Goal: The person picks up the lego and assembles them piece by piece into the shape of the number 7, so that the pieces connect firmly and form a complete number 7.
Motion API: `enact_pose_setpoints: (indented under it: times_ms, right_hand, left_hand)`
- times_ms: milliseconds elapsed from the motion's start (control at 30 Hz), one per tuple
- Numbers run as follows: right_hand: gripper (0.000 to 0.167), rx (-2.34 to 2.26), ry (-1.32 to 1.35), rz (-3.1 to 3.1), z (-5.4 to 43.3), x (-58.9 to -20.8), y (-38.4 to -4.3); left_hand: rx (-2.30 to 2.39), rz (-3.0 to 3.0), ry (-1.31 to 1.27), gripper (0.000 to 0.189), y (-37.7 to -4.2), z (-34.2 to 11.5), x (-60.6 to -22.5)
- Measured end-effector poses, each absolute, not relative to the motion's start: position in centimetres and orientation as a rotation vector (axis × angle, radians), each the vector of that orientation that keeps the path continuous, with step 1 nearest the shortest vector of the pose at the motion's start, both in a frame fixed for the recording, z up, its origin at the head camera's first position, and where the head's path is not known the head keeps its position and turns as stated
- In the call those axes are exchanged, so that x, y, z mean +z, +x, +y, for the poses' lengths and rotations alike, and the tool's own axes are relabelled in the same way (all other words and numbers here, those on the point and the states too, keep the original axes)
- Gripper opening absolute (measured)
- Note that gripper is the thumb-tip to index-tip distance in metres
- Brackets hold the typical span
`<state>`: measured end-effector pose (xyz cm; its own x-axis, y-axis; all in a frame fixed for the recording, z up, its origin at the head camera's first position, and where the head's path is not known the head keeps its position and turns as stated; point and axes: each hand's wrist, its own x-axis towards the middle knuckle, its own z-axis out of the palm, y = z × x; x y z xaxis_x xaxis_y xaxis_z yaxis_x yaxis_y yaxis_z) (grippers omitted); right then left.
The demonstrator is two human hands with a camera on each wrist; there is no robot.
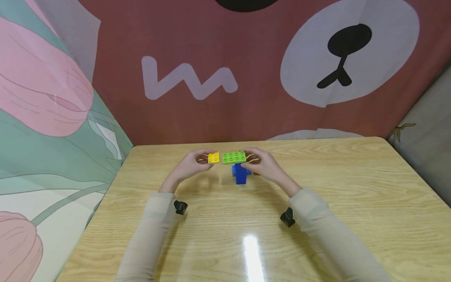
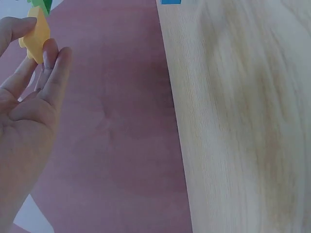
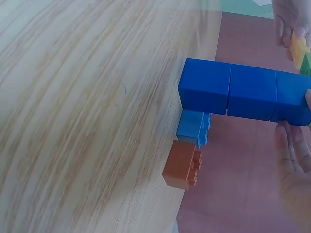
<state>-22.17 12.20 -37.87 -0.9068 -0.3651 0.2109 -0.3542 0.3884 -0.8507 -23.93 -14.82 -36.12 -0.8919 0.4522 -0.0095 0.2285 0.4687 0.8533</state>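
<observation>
My left hand pinches a small yellow brick between thumb and fingers; the left wrist view shows the yellow brick on edge. Just to its right, a narrow gap away, lies a longer green brick with studs up. My right hand grips the green brick's right end, thumb in front and a finger behind. Under that end stands a tower of three dark blue bricks. In the right wrist view the right fingers are right at the tower's top brick.
Behind the tower's foot, a lighter blue brick and an orange-brown brick sit on the wooden table. A printed cloth hangs along the table's back edge. Both wrists carry small black cameras.
</observation>
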Motion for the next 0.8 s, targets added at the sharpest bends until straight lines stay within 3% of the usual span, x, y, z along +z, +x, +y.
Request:
enact_pose_setpoints:
  times_ms: [800]
  right_hand:
    - [0.047, -1.604, -0.623, 2.603, 11.1, -37.8, -22.1]
  left_hand:
    - [1.474, 2.421, 0.529, 0.047, -24.1, -14.0, -36.5]
